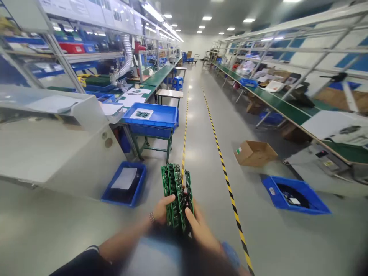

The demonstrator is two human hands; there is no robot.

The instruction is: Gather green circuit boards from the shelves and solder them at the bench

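Several green circuit boards (176, 191) stand upright side by side between my two hands, in front of my body. My left hand (163, 209) wraps the stack from the left, its thumb lying across the boards' near edges. From the right, my right hand (199, 226) grips them, with the thumb on the rightmost board. A narrow gap separates that board from the others at the top. Most of my fingers are hidden behind the boards, and the lower ends of the boards blur into shadow.
A blue tray (161, 119) with a printed sheet rests on a green-framed stand ahead on the left. Blue bins (104, 199) (309, 209) and a cardboard box (255, 153) sit on the floor. Yellow-black tape (227, 176) marks the aisle between long workbenches (270, 101).
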